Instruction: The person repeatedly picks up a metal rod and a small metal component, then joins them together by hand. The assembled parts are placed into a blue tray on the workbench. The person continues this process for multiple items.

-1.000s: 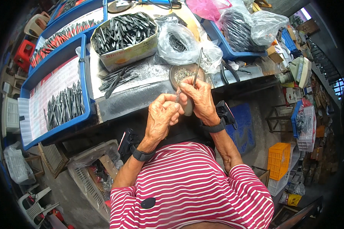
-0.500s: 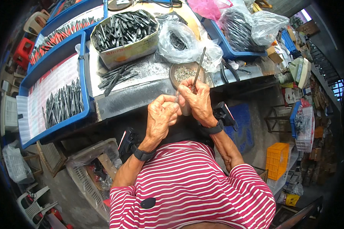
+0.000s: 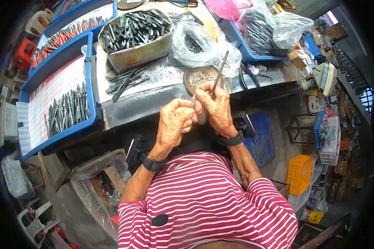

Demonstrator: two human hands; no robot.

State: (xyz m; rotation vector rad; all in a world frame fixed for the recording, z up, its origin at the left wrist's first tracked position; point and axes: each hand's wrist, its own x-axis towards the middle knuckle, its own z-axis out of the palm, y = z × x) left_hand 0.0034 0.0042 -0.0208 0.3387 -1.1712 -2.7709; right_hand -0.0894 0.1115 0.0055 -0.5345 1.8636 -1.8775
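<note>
Over the bench's front edge my two hands meet, fingertips close together. My right hand (image 3: 216, 108) is closed round a thin dark rod (image 3: 221, 70), which slants up and away to the right. My left hand (image 3: 175, 121) pinches something small and greyish (image 3: 193, 101) beside the right fingertips; the fingers hide most of it. Just beyond the hands, a round brown dish (image 3: 187, 83) holds many tiny metal pieces (image 3: 201, 77). Left of the dish, a loose pile of dark slim pieces (image 3: 124, 85) lies on the bench.
A box (image 3: 139, 58) heaped with dark slim pieces stands behind the pile. At left, a blue tray (image 3: 91, 74) holds more. Clear plastic bags (image 3: 193, 47) lie behind the dish. Pliers (image 3: 249, 78) and another blue tray (image 3: 253, 58) sit at right. The bench's dark front edge (image 3: 145, 108) runs below.
The rod in my right hand has tipped a little further to the right. My left hand keeps its pinch in nearly the same place.
</note>
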